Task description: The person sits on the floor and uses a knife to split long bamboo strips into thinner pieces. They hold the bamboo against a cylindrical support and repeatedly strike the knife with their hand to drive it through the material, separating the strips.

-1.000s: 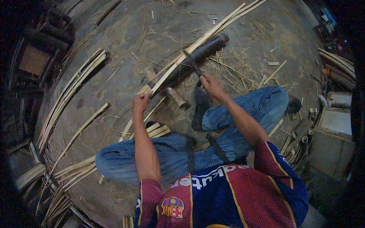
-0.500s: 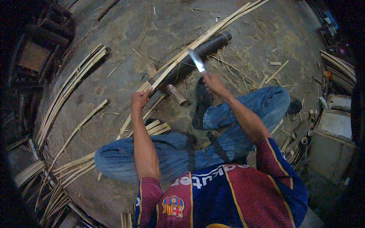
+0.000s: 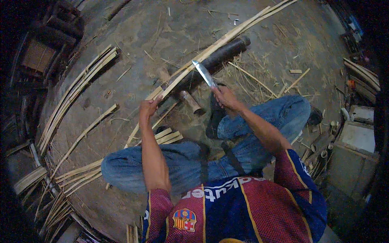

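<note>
My left hand [image 3: 148, 108] is closed around the near end of long, pale bamboo strips [image 3: 216, 44], which run up and away to the right. Under the strips lies a dark, round log [image 3: 223, 56] with a short wooden peg [image 3: 191, 103] sticking out toward me. My right hand [image 3: 225, 98] grips the handle of a knife [image 3: 205, 74]. Its shiny blade points up and left, with the tip at the strips, over the log; whether it touches them I cannot tell.
Curved bundles of bamboo strips [image 3: 77, 93] lie on the floor at left. More strips [image 3: 79, 178] rest beside my left knee. Thin shavings [image 3: 259, 77] are scattered beyond my right knee. Cut bamboo tubes [image 3: 324, 154] and a grey box [image 3: 354, 137] stand at right.
The knife and my right hand have moved slightly nearer and to the left, the blade sliding down along the strips. My left hand stays at the strips' near end.
</note>
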### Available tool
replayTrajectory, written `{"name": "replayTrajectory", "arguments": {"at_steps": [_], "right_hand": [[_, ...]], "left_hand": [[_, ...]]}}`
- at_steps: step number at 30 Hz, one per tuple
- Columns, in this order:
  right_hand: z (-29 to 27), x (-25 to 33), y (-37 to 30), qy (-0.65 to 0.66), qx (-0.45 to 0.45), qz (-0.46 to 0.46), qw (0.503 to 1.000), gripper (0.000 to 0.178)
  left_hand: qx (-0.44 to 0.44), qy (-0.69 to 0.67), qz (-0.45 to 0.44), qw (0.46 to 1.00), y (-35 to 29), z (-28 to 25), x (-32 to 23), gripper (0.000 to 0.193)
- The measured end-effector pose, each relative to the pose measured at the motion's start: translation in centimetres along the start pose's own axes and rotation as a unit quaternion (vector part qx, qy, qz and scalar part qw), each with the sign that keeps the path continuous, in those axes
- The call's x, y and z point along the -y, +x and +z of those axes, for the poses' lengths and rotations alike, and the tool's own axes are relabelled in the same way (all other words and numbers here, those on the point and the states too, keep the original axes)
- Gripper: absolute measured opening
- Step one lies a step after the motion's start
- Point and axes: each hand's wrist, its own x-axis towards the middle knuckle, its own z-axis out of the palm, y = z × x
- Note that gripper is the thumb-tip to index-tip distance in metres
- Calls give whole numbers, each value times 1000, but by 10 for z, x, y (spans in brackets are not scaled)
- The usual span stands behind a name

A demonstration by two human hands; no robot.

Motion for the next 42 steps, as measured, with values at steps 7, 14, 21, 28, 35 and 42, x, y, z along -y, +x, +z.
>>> {"name": "replayTrajectory", "arguments": {"at_steps": [7, 14, 21, 28, 35, 42], "right_hand": [[4, 5, -6, -42, 101, -13, 994, 49], [11, 6, -2, -29, 38, -38, 998, 50], [9, 14, -9, -33, 16, -21, 999, 49], [7, 11, -2, -76, 19, -12, 997, 47], [22, 23, -20, -55, 121, -68, 989, 46], [-4, 21, 3, 10, -45, -8, 999, 49]], "left_hand": [[-19, -19, 37, 999, 0, 0, 6, 65], [-18, -6, 35, 999, 4, 3, 10, 67], [-18, 0, 22, 1000, 6, 5, 17, 68], [-17, -18, 5, 1000, 3, 5, 18, 69], [-22, -9, -1, 1000, 7, 9, 23, 69], [-11, -106, 85, 991, 1, 14, 25, 56]]}}
